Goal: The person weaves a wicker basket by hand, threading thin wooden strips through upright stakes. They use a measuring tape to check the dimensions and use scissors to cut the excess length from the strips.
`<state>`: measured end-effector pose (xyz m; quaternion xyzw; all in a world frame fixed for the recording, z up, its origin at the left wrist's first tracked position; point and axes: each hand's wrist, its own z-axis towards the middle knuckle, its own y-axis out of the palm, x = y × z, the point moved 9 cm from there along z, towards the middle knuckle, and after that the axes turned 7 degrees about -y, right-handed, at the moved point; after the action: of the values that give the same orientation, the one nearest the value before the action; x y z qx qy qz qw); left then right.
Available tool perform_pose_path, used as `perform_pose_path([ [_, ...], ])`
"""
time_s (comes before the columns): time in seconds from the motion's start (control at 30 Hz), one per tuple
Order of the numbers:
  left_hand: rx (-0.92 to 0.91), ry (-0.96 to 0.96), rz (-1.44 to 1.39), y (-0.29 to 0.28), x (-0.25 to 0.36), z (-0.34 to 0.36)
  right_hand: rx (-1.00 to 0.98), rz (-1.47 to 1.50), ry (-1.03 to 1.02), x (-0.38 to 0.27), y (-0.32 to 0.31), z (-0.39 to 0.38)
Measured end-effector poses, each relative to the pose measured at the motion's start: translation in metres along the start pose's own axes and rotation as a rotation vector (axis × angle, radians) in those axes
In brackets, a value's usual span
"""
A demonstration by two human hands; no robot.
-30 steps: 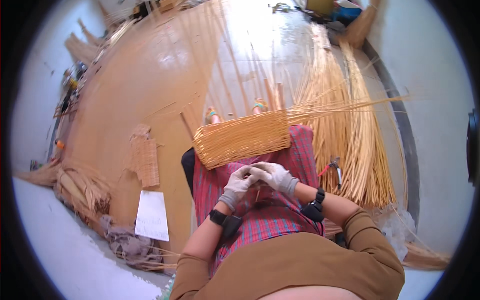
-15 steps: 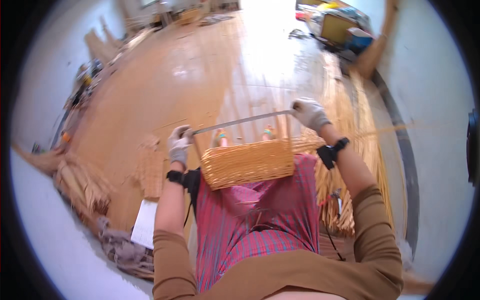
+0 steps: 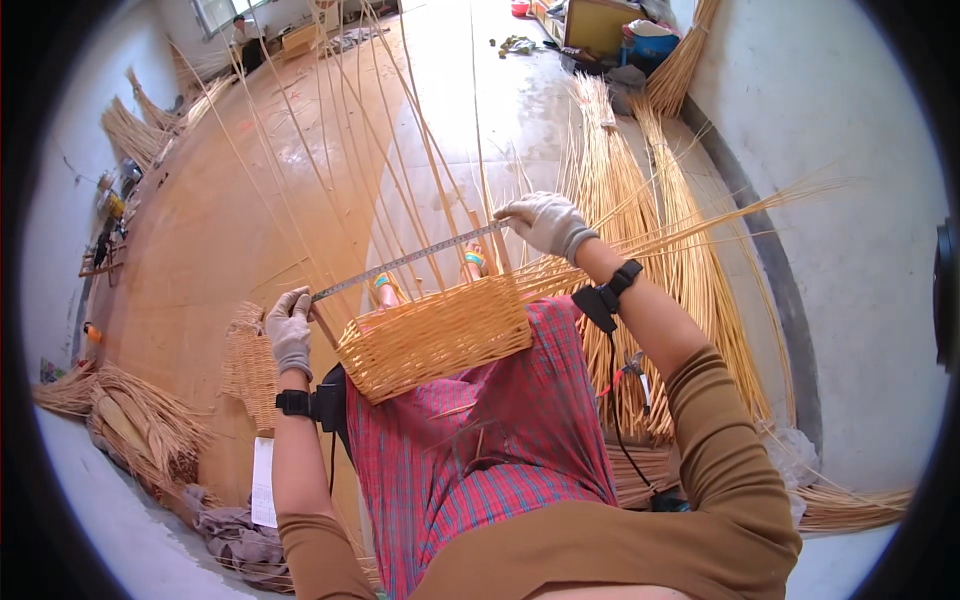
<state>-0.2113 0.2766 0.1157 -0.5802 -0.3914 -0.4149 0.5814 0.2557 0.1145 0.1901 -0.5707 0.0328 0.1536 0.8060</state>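
Note:
A metal measuring tape (image 3: pixel 410 257) is stretched between my two gloved hands. My left hand (image 3: pixel 289 328) pinches its lower left end near a wooden corner post. At the other end, my right hand (image 3: pixel 546 222) closes on it beside the posts on the right. Just under the tape, a partly woven wicker basket (image 3: pixel 435 340) rests against my knees, on a red plaid cloth (image 3: pixel 500 430) over my lap. Long thin wicker rods rise from the basket's far side and pass behind the tape. Both of my wrists wear black straps with small devices.
Bundles of wicker rods (image 3: pixel 690 290) lie on the floor at right. A woven panel (image 3: pixel 248 365) and a white paper sheet (image 3: pixel 263 485) lie left. Another rod bundle (image 3: pixel 150 420) sits by the left wall. A blue tub (image 3: pixel 652 45) stands far right; a person (image 3: pixel 246 45) is far back.
My hands, the tape and the basket now appear farther left in the picture, as the whole view has shifted. Both hands keep hold of the tape. The tall rods show more clearly.

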Motion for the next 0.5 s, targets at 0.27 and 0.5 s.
perform_pose_path([
  [0.27,0.056,-0.001,-0.045,-0.004,0.002,-0.009,-0.093,-0.136,0.075,-0.004,0.008,0.007],
  [0.5,-0.283,-0.368,-0.558,0.003,-0.131,-0.069,-0.379,0.318,0.125,-0.077,0.033,-0.099],
])
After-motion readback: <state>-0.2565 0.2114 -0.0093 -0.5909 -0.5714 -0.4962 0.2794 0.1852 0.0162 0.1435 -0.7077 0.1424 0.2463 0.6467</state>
